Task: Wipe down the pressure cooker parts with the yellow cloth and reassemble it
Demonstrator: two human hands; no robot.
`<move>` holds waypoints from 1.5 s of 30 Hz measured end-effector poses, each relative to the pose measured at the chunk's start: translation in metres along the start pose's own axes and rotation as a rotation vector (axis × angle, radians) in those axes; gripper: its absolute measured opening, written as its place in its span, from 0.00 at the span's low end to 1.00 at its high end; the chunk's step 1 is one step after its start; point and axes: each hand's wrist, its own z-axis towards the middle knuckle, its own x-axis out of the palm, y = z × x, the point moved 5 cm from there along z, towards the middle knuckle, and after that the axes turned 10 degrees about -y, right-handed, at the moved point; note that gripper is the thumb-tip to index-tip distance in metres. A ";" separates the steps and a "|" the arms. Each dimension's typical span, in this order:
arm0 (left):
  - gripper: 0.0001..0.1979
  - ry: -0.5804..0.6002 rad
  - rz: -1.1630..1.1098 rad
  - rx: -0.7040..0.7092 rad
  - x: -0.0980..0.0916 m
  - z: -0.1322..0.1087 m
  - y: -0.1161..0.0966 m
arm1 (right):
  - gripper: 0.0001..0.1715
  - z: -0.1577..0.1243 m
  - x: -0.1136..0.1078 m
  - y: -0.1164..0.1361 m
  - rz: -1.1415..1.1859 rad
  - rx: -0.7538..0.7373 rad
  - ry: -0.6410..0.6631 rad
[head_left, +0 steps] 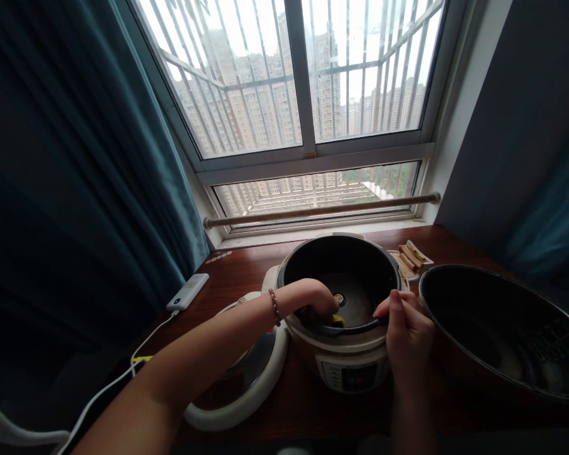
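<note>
A white rice cooker [346, 360] stands open on a dark wooden table [246, 265] by the window. My left hand [315, 300] reaches down inside its empty well, fingers curled over something yellow [337, 320] that is mostly hidden. My right hand [405, 328] grips the cooker's near right rim, thumb on top. The cooker's hinged lid [246, 385] lies open to the left under my left forearm. The removed black inner pot [497, 335] sits on the table at the right.
A white power bank [188, 291] with a white cable [123, 373] lies at the table's left edge beside a teal curtain [76, 189]. A small dish of folded items [411, 258] sits behind the cooker. A barred window [308, 95] fills the back.
</note>
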 end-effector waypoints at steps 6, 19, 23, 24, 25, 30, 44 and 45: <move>0.08 -0.034 0.131 0.092 -0.020 -0.037 -0.045 | 0.24 0.000 0.001 0.001 -0.004 -0.001 -0.009; 0.14 -1.197 -0.096 -0.224 0.010 -0.104 -0.062 | 0.21 -0.004 -0.001 -0.004 0.057 0.058 -0.035; 0.09 -1.219 -0.169 -0.060 0.013 -0.109 -0.066 | 0.21 -0.005 -0.001 0.000 0.078 0.091 -0.101; 0.07 -1.228 -0.178 -0.025 0.014 -0.111 -0.066 | 0.22 -0.006 -0.001 0.002 0.095 0.111 -0.132; 0.08 -1.241 -0.181 0.005 0.015 -0.113 -0.065 | 0.22 -0.006 -0.003 0.002 0.114 0.141 -0.171; 0.07 -1.335 -0.123 0.156 0.018 -0.118 -0.063 | 0.20 -0.009 -0.019 0.002 0.101 0.299 -0.385; 0.10 -1.151 -0.255 0.346 0.022 -0.149 -0.058 | 0.16 0.009 0.048 0.087 -0.241 -0.483 0.894; 0.09 -1.116 -0.264 0.348 0.024 -0.150 -0.056 | 0.16 0.003 0.050 0.084 -0.250 -0.522 0.938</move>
